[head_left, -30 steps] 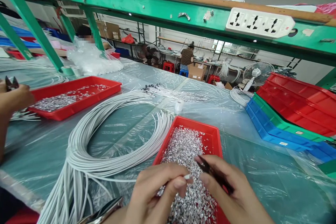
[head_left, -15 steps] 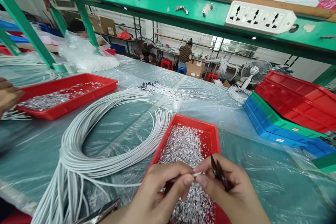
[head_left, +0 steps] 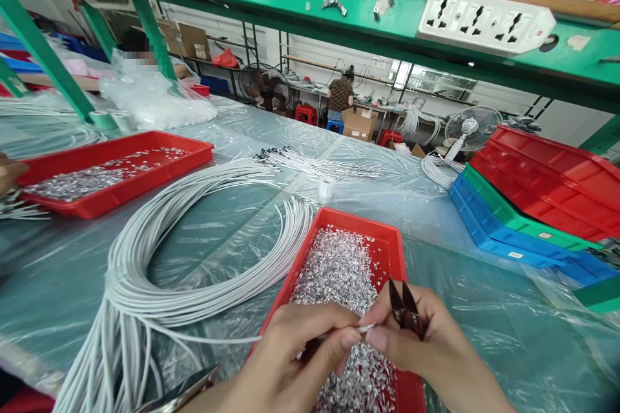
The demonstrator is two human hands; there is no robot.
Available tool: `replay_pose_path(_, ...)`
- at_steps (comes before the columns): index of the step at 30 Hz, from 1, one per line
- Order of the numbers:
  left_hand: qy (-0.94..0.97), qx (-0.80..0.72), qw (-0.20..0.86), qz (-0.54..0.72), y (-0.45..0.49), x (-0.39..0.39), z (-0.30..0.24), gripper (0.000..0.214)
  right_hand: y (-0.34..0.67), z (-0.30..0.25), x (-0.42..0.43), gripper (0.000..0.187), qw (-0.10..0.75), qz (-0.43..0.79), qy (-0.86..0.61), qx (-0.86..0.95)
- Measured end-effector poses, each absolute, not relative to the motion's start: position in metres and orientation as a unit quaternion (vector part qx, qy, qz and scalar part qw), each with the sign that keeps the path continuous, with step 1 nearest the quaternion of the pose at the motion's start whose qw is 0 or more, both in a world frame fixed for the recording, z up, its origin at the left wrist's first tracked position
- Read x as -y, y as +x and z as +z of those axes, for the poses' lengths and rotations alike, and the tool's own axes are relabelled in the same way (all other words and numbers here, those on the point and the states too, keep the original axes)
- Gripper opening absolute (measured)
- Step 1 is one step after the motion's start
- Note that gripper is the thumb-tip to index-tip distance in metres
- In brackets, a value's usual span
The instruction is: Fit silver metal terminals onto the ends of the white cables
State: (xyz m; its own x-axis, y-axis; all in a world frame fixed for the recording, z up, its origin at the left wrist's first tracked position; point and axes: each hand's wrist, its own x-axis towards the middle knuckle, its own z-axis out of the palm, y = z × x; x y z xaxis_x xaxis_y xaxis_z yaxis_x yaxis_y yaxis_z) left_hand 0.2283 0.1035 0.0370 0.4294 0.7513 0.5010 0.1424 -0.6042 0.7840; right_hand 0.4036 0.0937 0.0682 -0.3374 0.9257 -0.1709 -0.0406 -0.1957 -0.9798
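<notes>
Head view, and the two hands meet right over the near red tray (head_left: 393,251)! Left hand (head_left: 307,352) has a white cable (head_left: 217,339) pinched between thumb and forefinger, the pale tip poking out just past the fingertips. Right hand (head_left: 429,335) comes in from the other side, thumb and forefinger closed at that very tip, with dark snips (head_left: 407,313) tucked in the same grip, blades pointing up and parted. Whether a metal bit sits between those fingertips, I can't tell; too small!

Below, shiny metal pieces (head_left: 334,264) heap across the tray. Off to the left, the cable runs back to a big looped bundle (head_left: 130,277) on the plastic-covered table (head_left: 484,297). Beyond it lies a second red tray (head_left: 92,208), another person's hand (head_left: 8,174) at its left end. A white roll (head_left: 326,189) stands behind the near tray, and stacked trays (head_left: 537,193) sit far right.
</notes>
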Motion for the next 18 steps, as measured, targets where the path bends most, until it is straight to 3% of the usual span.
replay_pose_path(10,0.782,-0.288,0.337,0.439,0.2261,-0.1045,0.0347,0.026,0.4047,0.0635,-0.0967,0.014,0.361,0.674,-0.437,0.473)
replay_pose_path(18,0.763,-0.282,0.354,0.461,0.2258,-0.1057,0.0306,0.025,0.3952,0.0712,-0.0883,0.003,0.41,0.554,-0.49,0.535)
